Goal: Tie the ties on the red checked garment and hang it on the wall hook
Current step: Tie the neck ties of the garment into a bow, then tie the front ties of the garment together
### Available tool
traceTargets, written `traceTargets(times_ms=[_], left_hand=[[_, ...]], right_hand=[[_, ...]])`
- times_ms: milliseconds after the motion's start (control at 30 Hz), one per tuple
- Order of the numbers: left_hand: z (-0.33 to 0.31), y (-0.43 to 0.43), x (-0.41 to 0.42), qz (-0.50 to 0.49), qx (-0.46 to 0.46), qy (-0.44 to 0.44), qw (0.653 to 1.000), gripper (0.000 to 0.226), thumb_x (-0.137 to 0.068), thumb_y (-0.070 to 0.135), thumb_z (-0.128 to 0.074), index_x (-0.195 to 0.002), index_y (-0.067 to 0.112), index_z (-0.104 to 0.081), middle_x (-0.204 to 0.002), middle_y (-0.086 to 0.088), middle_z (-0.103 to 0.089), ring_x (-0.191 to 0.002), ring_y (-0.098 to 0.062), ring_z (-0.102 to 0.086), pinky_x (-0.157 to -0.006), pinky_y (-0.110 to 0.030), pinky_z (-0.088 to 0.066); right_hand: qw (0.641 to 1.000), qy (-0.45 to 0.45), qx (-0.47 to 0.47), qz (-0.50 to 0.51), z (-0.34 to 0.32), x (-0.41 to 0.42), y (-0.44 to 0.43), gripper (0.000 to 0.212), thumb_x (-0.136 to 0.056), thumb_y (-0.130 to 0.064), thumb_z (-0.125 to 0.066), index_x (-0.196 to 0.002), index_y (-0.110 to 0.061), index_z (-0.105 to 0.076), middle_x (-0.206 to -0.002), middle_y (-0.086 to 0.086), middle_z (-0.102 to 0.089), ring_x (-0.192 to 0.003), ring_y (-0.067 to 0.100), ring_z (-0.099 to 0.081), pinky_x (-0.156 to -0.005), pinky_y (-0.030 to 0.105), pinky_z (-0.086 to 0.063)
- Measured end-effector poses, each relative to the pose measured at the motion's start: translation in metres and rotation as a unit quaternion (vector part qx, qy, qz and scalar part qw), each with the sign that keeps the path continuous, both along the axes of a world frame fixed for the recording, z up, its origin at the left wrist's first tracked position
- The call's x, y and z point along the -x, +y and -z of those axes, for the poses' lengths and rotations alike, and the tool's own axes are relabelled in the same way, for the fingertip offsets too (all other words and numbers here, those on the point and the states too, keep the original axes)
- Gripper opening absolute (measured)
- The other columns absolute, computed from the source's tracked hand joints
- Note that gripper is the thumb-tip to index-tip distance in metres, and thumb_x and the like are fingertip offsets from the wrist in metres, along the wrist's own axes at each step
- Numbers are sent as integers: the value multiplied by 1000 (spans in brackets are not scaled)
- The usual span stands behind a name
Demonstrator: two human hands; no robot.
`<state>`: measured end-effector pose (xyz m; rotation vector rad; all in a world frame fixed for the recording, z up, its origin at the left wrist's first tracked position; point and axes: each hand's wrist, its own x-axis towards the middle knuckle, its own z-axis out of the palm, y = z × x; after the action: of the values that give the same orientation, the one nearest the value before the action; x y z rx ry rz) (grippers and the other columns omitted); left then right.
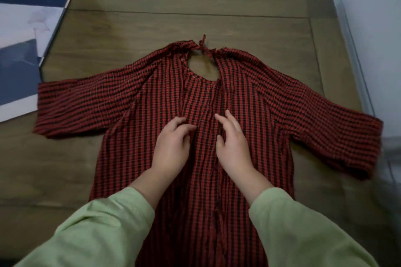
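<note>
Here, in the head view, the red checked garment (pixel 249 102) lay flat on the wooden table (pixel 152 21), sleeves spread to either side and its neck opening toward the far edge. At the neck, the tie (pixel 202 46) was already knotted, its short ends standing up just above the round opening. The two panels of the garment met along a line running down the middle, and your hands rested on the cloth on either side of that line. Your left hand (pixel 173 147) lay palm down with its fingers (pixel 184 125) curled and loosely bunched, their tips touching the fabric; whether they pinched anything could not be told. Your right hand (pixel 234 145) lay just beside it, apart from it, fingers (pixel 227 119) slightly spread and extended toward the neck, the thumb tucked against the cloth. Both hands emerged from pale green sleeves (pixel 104 230). A blue and white book (pixel 23 45) lay at the table's left side, its near corner just beside the garment's left sleeve.
</note>
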<state>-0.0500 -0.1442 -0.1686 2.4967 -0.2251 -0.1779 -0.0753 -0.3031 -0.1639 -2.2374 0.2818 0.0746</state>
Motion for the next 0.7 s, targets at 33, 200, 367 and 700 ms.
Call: traceTargets(times_ms=[33,200,367,700], left_hand=[[0,4,13,8,4,5,1000,34,-86,0,-58,-114,15,-69,-135,-7,-55,-136,-22,-41,-111,-22,-22],[-2,28,68,49,15,21,998,30,-87,-1,-58,-110,14,-71,-131,-5,-59,-137,-21,-39,-110,-18,-19],[-7,51,111,109,15,16,994,30,-89,-3,-55,-108,14,-71,-130,-3,-59,-132,-21,-43,-112,-25,-28],[-15,66,134,212,-38,66,974,46,-92,3,-49,-133,22,-56,-158,-2,-26,-148,-19,-12,-115,-24,-5]], right_hand=[[1000,7,2,-2,0,11,3,54,-91,2,-52,-139,-22,-47,-158,1,-26,-141,11,-31,-94,-10,-11],[1000,21,11,7,-1,69,22,50,-92,-1,-53,-137,-24,-50,-157,-3,-28,-143,11,-29,-106,6,-18],[999,17,35,25,-1,116,37,43,-91,-3,-55,-129,-22,-57,-149,-2,-40,-138,13,-36,-109,17,-23],[996,44,54,59,-4,162,38,27,-90,-16,-63,-116,-21,-64,-105,-6,-52,-86,8,-55,-83,26,-52]])
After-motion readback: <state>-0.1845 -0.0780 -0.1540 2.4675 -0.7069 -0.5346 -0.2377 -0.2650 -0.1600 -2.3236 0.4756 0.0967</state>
